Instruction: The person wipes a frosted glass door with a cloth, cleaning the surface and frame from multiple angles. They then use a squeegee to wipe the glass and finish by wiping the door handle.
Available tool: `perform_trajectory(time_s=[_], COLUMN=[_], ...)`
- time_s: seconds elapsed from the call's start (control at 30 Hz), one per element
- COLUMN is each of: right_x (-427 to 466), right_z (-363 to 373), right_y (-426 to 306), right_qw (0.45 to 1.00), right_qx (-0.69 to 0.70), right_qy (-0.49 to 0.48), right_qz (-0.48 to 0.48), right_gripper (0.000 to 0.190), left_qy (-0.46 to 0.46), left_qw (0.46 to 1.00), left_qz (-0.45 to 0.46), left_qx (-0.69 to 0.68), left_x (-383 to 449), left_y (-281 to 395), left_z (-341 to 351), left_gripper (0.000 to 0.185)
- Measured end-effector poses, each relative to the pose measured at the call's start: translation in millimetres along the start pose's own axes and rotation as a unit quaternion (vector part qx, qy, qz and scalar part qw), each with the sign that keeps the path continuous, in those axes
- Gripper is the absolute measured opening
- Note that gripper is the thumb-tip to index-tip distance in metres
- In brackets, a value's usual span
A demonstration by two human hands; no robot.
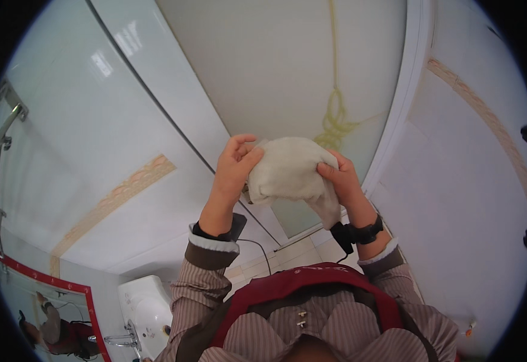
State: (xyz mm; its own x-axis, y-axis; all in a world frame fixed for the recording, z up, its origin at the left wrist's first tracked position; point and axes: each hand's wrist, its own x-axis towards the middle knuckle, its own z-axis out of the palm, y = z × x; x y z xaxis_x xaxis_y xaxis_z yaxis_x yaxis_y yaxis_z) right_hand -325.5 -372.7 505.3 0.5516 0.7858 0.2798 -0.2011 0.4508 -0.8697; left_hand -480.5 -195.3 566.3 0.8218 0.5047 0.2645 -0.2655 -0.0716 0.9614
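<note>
A pale, folded cloth [290, 167] is held up in front of a frosted glass door panel. My right hand [342, 176] grips its right side, thumb on top, and one end of the cloth hangs down near that wrist. My left hand [238, 158] is at the cloth's left edge, its thumb against the fabric and its fingers partly curled; how firmly it holds is unclear. Part of a metal door handle [246, 193] shows below the cloth's left edge. Both wrists carry black straps with devices.
The frosted door panel [286, 59] bears a yellow-green line pattern and has a white frame. At lower left are a white washbasin [148, 312] with a chrome faucet [128, 337] and a red-framed mirror [92, 303]. Shower fittings [1, 135] line the left wall. Floor tiles [295, 253] show below.
</note>
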Motion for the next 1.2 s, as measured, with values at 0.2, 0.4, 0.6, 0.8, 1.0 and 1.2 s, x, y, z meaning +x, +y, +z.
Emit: perform_trajectory(time_s=[0.2, 0.4, 0.6, 0.8, 1.0, 1.2], right_x=[0, -1, -8, -29, -39, -36], right_z=[13, -1, -19, -27, -39, -37], right_y=[-4, 13, 32, 72, 87, 79], right_qw=[0.987, 0.975, 0.906, 0.978, 0.994, 0.877], right_qx=[0.143, 0.152, 0.314, -0.18, -0.097, 0.475], right_qy=[0.026, 0.009, -0.001, -0.076, 0.044, 0.059], right_qz=[0.071, 0.162, 0.283, 0.075, 0.028, 0.05], right_gripper=[0.046, 0.046, 0.053, 0.042, 0.038, 0.043], left_qy=[-0.014, -0.129, 0.035, -0.026, -0.058, -0.013], left_qw=[0.899, 0.951, 0.96, 0.852, 0.841, 0.895], left_qz=[0.264, 0.107, -0.266, -0.37, -0.368, -0.343], left_qx=[0.35, 0.26, -0.082, -0.37, -0.393, -0.285], left_x=[-23, -11, 13, -4, -21, -41], left_y=[-7, -32, -66, -104, -114, -136], left_z=[15, 28, 12, 18, 20, 28], left_gripper=[0.074, 0.046, 0.035, 0.047, 0.049, 0.047])
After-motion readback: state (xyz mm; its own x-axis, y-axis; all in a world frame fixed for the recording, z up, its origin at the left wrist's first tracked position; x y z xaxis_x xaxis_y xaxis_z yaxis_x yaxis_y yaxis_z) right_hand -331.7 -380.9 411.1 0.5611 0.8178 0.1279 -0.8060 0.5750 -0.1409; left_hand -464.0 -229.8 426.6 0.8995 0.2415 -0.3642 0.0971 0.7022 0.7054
